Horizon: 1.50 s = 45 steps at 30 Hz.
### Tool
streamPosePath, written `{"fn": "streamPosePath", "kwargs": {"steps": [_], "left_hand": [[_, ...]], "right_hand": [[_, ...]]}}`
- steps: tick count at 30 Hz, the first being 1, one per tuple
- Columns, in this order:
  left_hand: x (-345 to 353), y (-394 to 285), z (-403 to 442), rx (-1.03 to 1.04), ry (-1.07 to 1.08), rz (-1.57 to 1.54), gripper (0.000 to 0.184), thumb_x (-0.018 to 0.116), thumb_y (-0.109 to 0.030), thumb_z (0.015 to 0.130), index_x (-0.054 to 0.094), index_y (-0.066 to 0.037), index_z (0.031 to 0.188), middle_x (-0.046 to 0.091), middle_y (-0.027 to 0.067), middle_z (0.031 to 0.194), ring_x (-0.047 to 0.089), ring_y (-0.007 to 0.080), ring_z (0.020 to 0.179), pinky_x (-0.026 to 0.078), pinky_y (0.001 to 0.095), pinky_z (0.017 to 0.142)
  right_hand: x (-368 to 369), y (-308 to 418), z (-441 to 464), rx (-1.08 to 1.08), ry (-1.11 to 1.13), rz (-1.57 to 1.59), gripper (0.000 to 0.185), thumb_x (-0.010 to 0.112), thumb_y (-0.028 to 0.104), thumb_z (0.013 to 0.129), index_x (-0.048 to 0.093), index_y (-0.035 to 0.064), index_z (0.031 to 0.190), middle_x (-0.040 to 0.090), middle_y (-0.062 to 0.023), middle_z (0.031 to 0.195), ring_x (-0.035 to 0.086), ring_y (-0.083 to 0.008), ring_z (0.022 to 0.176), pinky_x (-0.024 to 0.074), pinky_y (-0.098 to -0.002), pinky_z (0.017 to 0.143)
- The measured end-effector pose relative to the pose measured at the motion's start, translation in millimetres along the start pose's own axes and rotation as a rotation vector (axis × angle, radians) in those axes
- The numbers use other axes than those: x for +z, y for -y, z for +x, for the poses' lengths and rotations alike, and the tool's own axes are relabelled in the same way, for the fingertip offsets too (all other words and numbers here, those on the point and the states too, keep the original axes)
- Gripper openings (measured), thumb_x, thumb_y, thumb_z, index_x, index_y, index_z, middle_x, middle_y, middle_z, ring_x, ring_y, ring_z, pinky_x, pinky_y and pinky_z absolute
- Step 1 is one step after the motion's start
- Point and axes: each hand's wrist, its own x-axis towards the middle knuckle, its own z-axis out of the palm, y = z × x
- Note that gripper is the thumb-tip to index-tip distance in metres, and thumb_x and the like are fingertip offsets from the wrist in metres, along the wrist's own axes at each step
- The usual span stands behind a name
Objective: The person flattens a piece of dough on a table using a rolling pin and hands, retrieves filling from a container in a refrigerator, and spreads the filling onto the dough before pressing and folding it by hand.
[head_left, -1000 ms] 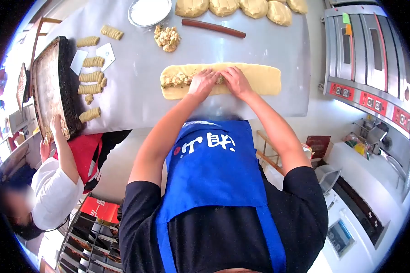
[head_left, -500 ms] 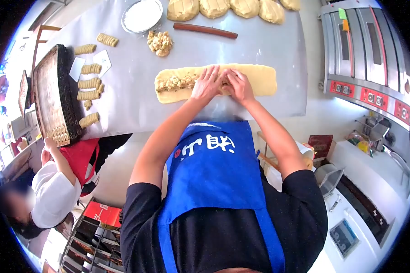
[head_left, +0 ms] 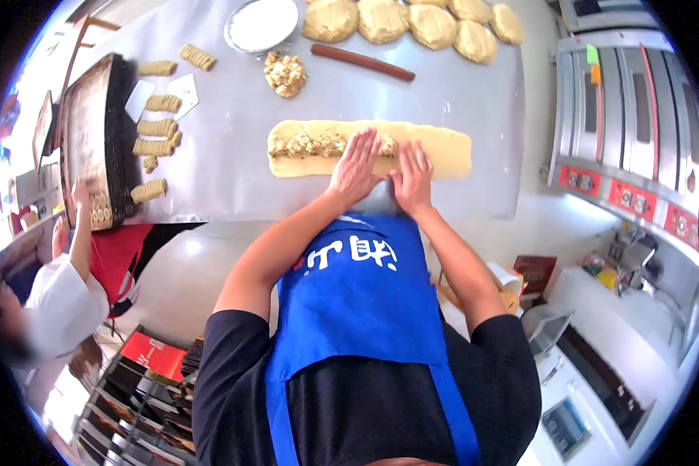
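Observation:
A long flat sheet of dough [head_left: 448, 152] lies across the metal table, with a strip of crumbly filling [head_left: 307, 145] along its left and middle part. My left hand [head_left: 356, 167] rests over the middle of the sheet, fingers stretched out, beside the filling. Just to its right, my right hand [head_left: 413, 177] is at the sheet's near edge with its fingers extended. A bit of filling shows between the two hands. Neither hand is seen holding anything. Beyond the sheet are a heap of filling [head_left: 285, 74] and a brown rolling pin [head_left: 363, 62].
A bowl of white powder [head_left: 261, 23] and several dough rounds [head_left: 432, 26] stand at the far side. Ridged pastries [head_left: 158, 126] and white scrapers [head_left: 186, 94] lie left, near a dark tray [head_left: 95, 147] where another person [head_left: 64, 299] works. Ovens [head_left: 627, 116] stand right.
My hands have moved slightly apart, and their fingers, bent over the filling before, are now straighter. Filling shows between them. The other person's hand has shifted over the tray. The view has shifted a little.

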Motion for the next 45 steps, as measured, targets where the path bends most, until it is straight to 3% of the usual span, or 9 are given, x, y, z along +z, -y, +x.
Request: {"fn": "streamPosePath", "kwargs": {"steps": [8,12,13,19,21,25,28,38,45], "left_hand": [[-20,14,-3,-0.044,0.077,-0.185,0.094,0.057,-0.066,0.102,0.037,0.001,0.166,0.026,0.0266,0.177,0.018,0.0400,0.167,0.012,0.0566,0.136],[-58,45,-31,-0.246,-0.160,-0.309,0.061,0.068,-0.036,0.104,0.056,-0.002,0.153,0.048,0.0255,0.164,0.037,0.0395,0.160,0.016,0.0609,0.134],[-69,54,-41,-0.290,-0.411,-0.347,0.041,0.073,-0.021,0.102,0.069,-0.003,0.138,0.070,0.0208,0.141,0.062,0.0385,0.139,0.039,0.0565,0.124],[-116,119,-129,-0.655,-0.628,-0.455,0.020,0.072,-0.015,0.103,0.078,-0.005,0.120,0.082,0.0130,0.104,0.079,0.0332,0.097,0.062,0.0414,0.085],[-120,133,-164,-0.754,-0.652,-0.458,0.019,0.071,-0.013,0.104,0.078,-0.004,0.120,0.082,0.0136,0.105,0.079,0.0304,0.097,0.062,0.0394,0.086],[-123,145,-218,-1.047,-0.770,-0.607,0.018,0.070,-0.014,0.107,0.078,-0.003,0.119,0.082,0.0141,0.105,0.079,0.0248,0.092,0.062,0.0366,0.083],[-123,151,-233,-1.146,-0.887,-0.750,0.018,0.069,-0.010,0.108,0.078,0.000,0.119,0.082,0.0119,0.103,0.078,0.0168,0.093,0.061,0.0300,0.083],[-134,215,-225,-0.986,-0.854,-0.867,0.019,0.065,-0.007,0.110,0.076,0.002,0.122,0.081,0.0124,0.102,0.078,0.0155,0.093,0.062,0.0287,0.084],[-147,231,-235,-1.060,-0.909,-0.891,0.020,0.065,-0.009,0.111,0.076,0.003,0.123,0.081,0.0097,0.102,0.077,0.0131,0.093,0.061,0.0277,0.084]], "right_hand": [[-5,24,104,0.014,-0.314,0.316,0.054,0.067,0.023,0.105,0.056,-0.0044,0.149,0.056,-0.0275,0.156,0.053,-0.0445,0.145,0.0423,-0.0527,0.120],[13,61,202,0.074,-0.192,0.500,0.053,0.073,0.014,0.098,0.058,-0.0032,0.145,0.063,-0.0264,0.144,0.060,-0.0438,0.131,0.0504,-0.0504,0.112],[25,73,228,0.055,-0.155,0.459,0.058,0.075,0.018,0.097,0.055,-0.0032,0.147,0.059,-0.0273,0.147,0.058,-0.0442,0.133,0.0494,-0.0521,0.113],[69,169,323,0.074,-0.109,0.113,0.085,0.087,0.031,0.087,0.043,-0.0010,0.152,0.050,-0.0254,0.147,0.052,-0.0446,0.135,0.0478,-0.0557,0.111],[87,180,327,0.118,-0.024,0.063,0.093,0.093,0.033,0.082,0.041,0.0015,0.152,0.051,-0.0194,0.135,0.054,-0.0412,0.126,0.0489,-0.0530,0.106],[116,152,331,-0.060,-0.175,0.062,0.048,0.066,0.008,0.095,0.055,0.0019,0.141,0.062,-0.0213,0.123,0.061,-0.0422,0.111,0.0512,-0.0508,0.101],[104,130,340,-0.076,-0.006,0.132,0.048,0.066,0.005,0.091,0.057,0.0024,0.138,0.064,-0.0206,0.124,0.062,-0.0425,0.115,0.0524,-0.0510,0.100],[50,116,387,0.127,0.474,0.076,0.046,0.082,0.031,0.083,0.081,0.0097,0.124,0.080,-0.0207,0.112,0.076,-0.0387,0.108,0.0591,-0.0459,0.095],[52,69,372,0.234,0.704,0.489,0.022,0.080,0.022,0.088,0.081,0.0079,0.106,0.075,-0.0070,0.088,0.067,-0.0152,0.082,0.0544,-0.0341,0.079]]}}
